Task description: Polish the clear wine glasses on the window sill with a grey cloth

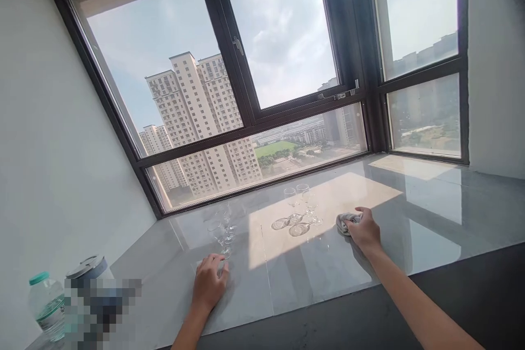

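While the right hand (365, 231) presses down on a crumpled grey cloth (346, 221), its fingers closed over the cloth's near edge, the left hand (209, 283) lies flat on the grey stone table (430, 213), fingers spread and holding nothing. Just beyond its fingertips stand two clear stemmed glasses (221, 231) (in shade, hard to make out). A second group of glasses (301, 202) stands in the sunlit patch, just left of the cloth. A plastic bottle (46, 306) sits at the far left.
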`<control>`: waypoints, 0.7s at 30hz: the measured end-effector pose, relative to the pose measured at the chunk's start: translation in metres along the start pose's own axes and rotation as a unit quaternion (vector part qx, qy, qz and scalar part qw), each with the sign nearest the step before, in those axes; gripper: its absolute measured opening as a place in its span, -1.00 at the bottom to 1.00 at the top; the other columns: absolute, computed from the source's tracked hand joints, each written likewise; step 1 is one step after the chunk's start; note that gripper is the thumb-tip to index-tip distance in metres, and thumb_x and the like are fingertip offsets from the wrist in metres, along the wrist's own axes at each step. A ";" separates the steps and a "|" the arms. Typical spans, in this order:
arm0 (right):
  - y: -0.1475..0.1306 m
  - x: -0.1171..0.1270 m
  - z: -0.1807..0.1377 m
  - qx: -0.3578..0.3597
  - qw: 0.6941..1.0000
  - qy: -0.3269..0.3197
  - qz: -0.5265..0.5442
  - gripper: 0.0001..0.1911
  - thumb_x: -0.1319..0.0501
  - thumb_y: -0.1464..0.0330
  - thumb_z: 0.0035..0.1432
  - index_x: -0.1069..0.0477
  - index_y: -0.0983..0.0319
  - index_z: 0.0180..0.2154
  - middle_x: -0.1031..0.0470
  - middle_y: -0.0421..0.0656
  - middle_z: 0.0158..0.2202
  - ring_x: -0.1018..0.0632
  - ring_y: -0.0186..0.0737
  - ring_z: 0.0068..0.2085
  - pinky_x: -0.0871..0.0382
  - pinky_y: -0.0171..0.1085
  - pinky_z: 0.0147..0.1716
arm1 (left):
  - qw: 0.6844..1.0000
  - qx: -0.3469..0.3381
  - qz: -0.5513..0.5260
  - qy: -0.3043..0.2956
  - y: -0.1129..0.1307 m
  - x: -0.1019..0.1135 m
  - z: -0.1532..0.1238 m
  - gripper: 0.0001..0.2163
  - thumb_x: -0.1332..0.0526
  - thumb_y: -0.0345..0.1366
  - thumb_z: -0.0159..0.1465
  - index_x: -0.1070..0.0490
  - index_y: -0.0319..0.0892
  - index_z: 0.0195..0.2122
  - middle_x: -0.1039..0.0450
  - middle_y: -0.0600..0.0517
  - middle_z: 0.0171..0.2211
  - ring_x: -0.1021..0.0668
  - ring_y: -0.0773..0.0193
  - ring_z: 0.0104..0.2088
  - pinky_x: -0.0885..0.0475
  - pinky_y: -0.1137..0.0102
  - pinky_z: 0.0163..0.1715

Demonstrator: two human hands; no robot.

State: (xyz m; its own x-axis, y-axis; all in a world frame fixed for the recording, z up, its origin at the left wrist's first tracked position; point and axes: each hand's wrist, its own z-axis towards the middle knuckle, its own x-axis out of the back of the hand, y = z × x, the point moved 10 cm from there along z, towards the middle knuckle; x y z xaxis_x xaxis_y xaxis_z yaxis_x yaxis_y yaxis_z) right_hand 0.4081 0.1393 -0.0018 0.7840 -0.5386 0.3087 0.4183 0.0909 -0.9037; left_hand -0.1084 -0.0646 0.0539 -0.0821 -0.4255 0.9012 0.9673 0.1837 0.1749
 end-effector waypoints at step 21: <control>-0.010 -0.003 -0.003 -0.002 1.000 0.007 0.010 -0.54 -0.18 0.44 0.03 -0.27 0.20 0.02 -0.53 -0.06 -0.26 -0.53 -0.09 -0.21 -0.32 -0.25 -0.25 | 0.983 -0.168 -0.049 -0.059 0.323 -0.100 0.067 -0.51 -0.11 -0.08 0.29 -0.30 -0.10 0.23 -0.18 -0.19 0.31 -0.26 -0.08 0.27 -0.14 0.07 0.25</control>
State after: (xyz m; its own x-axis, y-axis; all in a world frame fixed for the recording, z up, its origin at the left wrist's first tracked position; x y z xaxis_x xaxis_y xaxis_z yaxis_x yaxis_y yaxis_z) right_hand 0.4005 0.1374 0.0057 0.7855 -0.5490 0.2858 0.4003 0.0986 -0.9110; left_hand 0.1964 0.0969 0.0469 -0.1868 -0.3167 0.9299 0.9765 -0.1637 0.1404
